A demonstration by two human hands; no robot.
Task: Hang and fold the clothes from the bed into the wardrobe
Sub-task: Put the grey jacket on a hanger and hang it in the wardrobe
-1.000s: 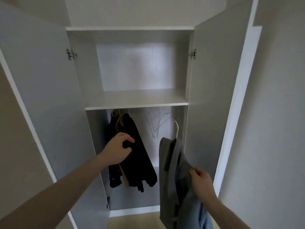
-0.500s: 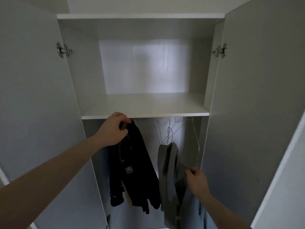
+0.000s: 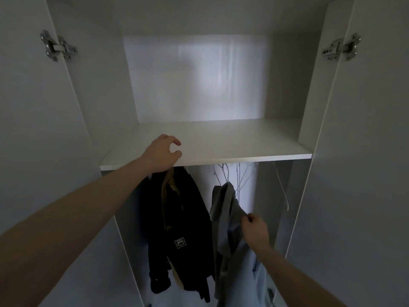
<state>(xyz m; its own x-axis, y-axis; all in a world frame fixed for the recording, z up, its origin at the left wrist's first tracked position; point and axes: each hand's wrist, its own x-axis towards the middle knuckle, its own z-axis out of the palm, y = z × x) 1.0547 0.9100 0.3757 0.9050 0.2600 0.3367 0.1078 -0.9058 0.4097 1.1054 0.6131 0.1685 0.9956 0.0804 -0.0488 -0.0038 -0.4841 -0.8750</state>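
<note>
Now lifted from the dark jacket (image 3: 177,222) to the shelf (image 3: 243,140) edge at centre left, left hand (image 3: 160,154) loosely curled and empty, right hand (image 3: 254,229) pinching grey garment (image 3: 223,218) at lower centre, probably hooked on the rail already.

A white shelf (image 3: 232,140) spans the wardrobe (image 3: 93,96) from wall to wall. The left hand (image 3: 162,152) rests at its near edge towards the left, fingers curled above the board. Clothes hang below it.
</note>
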